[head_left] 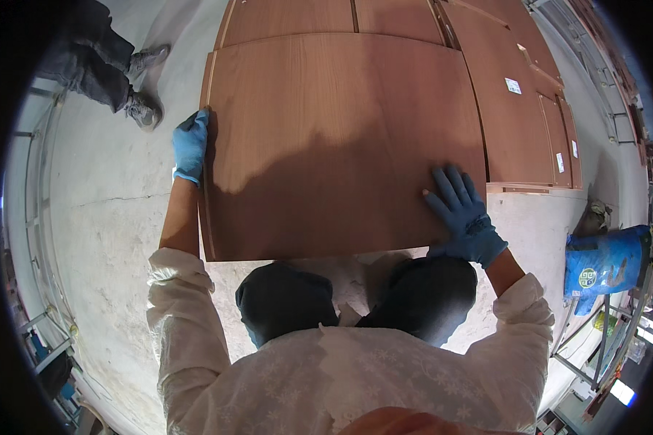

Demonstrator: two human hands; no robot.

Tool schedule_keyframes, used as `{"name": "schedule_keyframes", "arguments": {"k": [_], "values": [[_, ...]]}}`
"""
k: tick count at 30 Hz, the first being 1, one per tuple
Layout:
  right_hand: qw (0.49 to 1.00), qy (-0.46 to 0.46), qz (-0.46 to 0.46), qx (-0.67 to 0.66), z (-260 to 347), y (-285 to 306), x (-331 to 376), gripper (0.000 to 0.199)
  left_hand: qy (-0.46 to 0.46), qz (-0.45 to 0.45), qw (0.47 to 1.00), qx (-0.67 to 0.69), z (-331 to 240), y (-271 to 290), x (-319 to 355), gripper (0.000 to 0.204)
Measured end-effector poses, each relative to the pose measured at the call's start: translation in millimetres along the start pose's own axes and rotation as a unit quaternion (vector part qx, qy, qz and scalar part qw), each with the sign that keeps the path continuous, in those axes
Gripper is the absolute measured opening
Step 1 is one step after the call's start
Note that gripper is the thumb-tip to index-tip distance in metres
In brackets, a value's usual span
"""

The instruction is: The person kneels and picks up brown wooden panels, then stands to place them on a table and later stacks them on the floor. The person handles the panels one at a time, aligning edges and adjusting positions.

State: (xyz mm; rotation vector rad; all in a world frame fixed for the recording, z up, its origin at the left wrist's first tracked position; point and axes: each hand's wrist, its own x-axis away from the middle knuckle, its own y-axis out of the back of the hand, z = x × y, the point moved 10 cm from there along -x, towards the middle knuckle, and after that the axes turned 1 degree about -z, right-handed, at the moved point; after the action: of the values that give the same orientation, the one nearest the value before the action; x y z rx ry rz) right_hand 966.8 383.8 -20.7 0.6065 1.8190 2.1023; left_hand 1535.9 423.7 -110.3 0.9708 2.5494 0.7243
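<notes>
A large brown wood-grain panel lies flat in front of my knees, on top of other brown panels. My left hand, in a blue glove, is at the panel's left edge with its fingers closed against that edge; the fingertips are partly hidden. My right hand, also gloved, rests on the panel's near right corner, palm down with the fingers spread. One fingertip pokes bare out of the right glove. A shadow falls over the near half of the panel.
More brown panels, some with white labels, are stacked to the right and beyond. Another person's legs and grey shoes stand at the far left. To the right, a blue bag sits near a metal frame. The floor is pale concrete.
</notes>
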Motion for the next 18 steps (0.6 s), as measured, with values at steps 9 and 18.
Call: {"name": "schedule_keyframes", "arguments": {"k": [9, 18], "values": [[0.995, 0.077, -0.062, 0.006, 5, 6, -11, 0.085, -0.041, 0.013, 0.999, -0.032, -7, -1, -5, 0.042], [0.997, 0.058, -0.052, 0.014, -21, 6, -29, 0.085, -0.074, 0.001, 0.997, -0.037, 3, -18, -60, 0.039]]}}
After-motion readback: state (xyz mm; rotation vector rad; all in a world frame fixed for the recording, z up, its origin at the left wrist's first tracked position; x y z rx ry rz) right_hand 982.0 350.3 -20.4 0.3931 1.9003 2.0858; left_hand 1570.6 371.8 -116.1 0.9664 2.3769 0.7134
